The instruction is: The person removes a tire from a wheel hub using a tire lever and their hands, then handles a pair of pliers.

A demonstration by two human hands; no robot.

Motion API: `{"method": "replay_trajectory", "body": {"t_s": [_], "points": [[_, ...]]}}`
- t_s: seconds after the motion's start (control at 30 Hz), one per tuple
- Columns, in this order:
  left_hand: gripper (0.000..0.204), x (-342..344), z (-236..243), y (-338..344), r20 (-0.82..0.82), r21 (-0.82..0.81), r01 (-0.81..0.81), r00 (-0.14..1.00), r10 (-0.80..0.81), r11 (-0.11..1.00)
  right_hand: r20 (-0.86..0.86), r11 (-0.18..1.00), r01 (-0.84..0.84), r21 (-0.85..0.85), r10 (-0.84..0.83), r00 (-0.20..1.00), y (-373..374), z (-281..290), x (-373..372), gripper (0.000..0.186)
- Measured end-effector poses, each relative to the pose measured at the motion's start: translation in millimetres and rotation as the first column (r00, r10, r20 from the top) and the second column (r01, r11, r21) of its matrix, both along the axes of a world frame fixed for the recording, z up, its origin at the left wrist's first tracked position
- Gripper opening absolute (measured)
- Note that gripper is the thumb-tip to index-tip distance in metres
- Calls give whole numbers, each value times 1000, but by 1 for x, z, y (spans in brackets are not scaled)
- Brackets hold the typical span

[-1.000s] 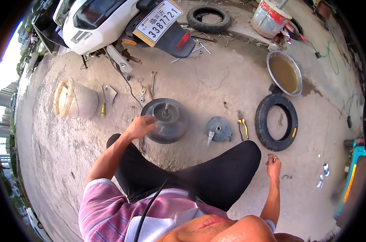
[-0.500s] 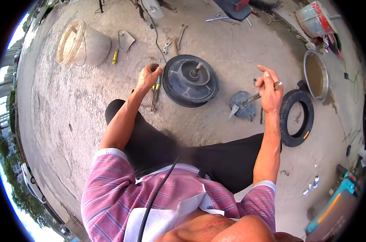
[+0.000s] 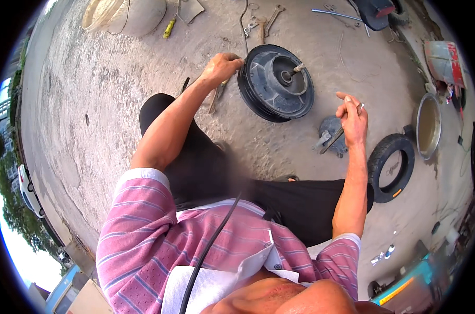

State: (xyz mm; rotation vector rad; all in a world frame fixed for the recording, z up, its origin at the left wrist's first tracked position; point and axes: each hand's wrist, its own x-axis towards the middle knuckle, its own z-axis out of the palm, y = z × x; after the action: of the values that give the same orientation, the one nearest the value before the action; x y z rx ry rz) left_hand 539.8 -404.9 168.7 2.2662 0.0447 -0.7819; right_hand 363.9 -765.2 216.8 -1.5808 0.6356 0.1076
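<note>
A black wheel hub (image 3: 263,99) without a tyre lies on the ground in front of me, tilted, its axle (image 3: 299,68) poking up toward the right. My left hand (image 3: 222,69) is at its left edge, fingers closed at the rim. Off to the right, my right hand (image 3: 354,123) is closed around a narrow metal bar-like tool (image 3: 332,141), whose exact kind I cannot make out. Its lower end hangs over a round grey brake plate (image 3: 329,127) with a lever. Some hand tools (image 3: 214,99) lie beneath my left wrist, partly hidden.
Wrenches (image 3: 273,20) lie beyond the hub, and a yellow-handled screwdriver (image 3: 169,27) near a pale bucket (image 3: 143,18). At right are a loose tyre (image 3: 376,172), a metal basin (image 3: 420,128) and a red-and-white bucket (image 3: 447,63). A cable (image 3: 242,26) runs behind the hub.
The view has shifted, so the ground things sit higher and farther right. The hub leans more, its axle pointing farther right, with my left hand at its rim. My right hand keeps the tool.
</note>
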Motion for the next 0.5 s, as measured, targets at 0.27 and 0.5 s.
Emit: {"method": "replay_trajectory", "body": {"t_s": [0.27, 0.5], "points": [[46, -1, -21, 16, 86, 160, -125, 990, 112, 979, -83, 987, -142, -75, 136, 987, 14, -14, 6, 30], [59, -23, -55, 20, -615, -237, -511, 738, 280, 826, -114, 982, -160, -97, 149, 982, 23, -7, 11, 29]]}}
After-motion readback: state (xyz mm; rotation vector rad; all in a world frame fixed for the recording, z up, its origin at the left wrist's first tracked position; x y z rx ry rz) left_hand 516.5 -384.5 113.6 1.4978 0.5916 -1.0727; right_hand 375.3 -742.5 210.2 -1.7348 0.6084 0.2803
